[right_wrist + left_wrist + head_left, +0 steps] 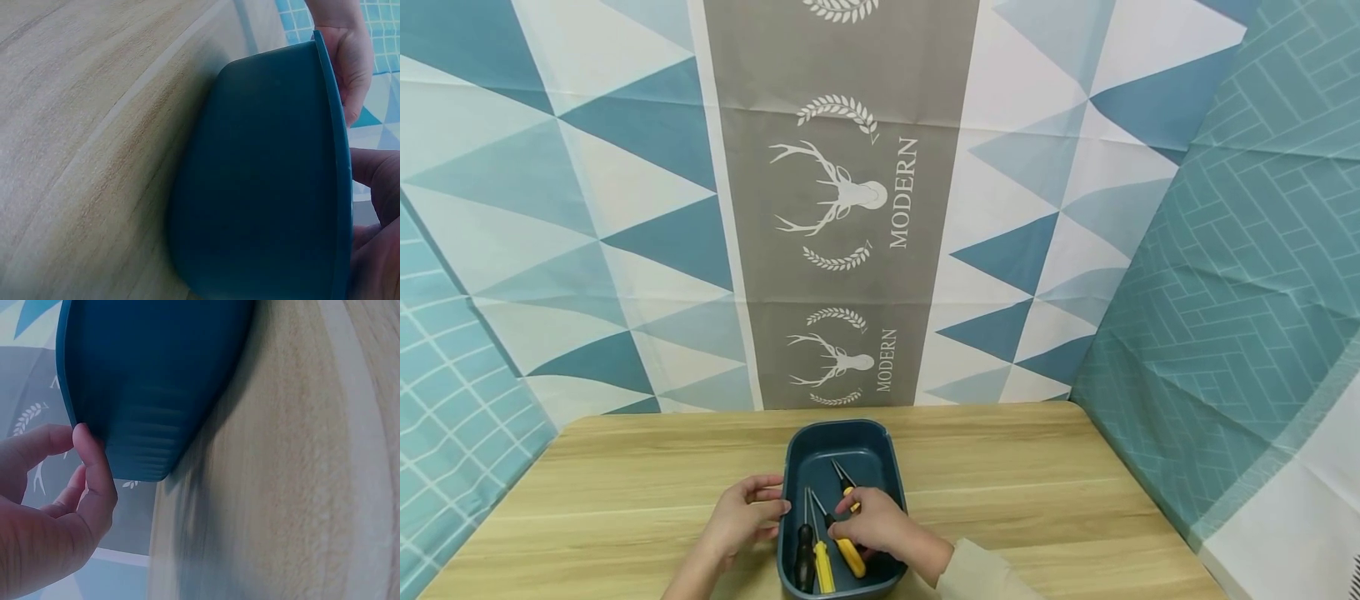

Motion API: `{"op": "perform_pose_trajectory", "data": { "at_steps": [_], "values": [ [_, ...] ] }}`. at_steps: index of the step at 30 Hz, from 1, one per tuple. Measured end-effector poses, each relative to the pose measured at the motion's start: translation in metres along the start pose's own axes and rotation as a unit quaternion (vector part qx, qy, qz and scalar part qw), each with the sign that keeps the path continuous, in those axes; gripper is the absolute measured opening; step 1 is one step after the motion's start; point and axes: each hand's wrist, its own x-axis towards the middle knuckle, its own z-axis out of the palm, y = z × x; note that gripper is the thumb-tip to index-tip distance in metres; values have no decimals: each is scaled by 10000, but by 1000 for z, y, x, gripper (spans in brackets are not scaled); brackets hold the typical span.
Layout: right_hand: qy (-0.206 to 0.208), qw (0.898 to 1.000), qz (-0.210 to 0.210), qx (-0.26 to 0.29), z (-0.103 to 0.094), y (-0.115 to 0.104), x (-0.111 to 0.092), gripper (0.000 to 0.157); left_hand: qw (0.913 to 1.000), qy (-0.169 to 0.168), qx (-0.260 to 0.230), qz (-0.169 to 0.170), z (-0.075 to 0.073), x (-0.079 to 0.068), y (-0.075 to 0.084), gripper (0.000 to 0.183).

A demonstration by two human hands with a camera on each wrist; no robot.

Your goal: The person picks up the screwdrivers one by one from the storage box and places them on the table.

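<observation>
A dark blue plastic bin (838,435) stands on the wooden table. My left hand (745,517) pinches its left rim, fingers against the outer wall; the left wrist view shows the fingertips (82,434) at that rim. My right hand (883,525) reaches into the bin, fingers curled on a pointed tool (844,476) with a black and yellow handle, most of it hidden by the hand. Beside the thumb lies a yellow-and-black-handled screwdriver (852,560). Farther left are a yellow-handled screwdriver (823,571) and a black-handled one (805,554). In the right wrist view the bin wall hides most fingertips.
The wooden table (1045,500) extends to both sides of the bin. Behind it hangs a patterned cloth (850,275) with triangles and deer heads. More cloth (1262,292) hangs at the right side, and tile-patterned cloth (452,417) at the left.
</observation>
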Motion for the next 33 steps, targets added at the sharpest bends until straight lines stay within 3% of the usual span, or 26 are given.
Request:
{"op": "perform_pose_trajectory", "data": {
  "at_steps": [11, 21, 33],
  "values": [
    [179, 9982, -143, -550, 2, 1, -2, 23, 10000, 22, -1, 31, 1, 1, -3, 48],
    [161, 9982, -12, -574, 4, 3, 0, 23, 10000, 48, 7, 10, 1, 3, -5, 48],
    [175, 9958, -298, -844, 7, 2, 3, 29, 10000, 18, -27, 42, 0, 4, -5, 48]
  ]
}}
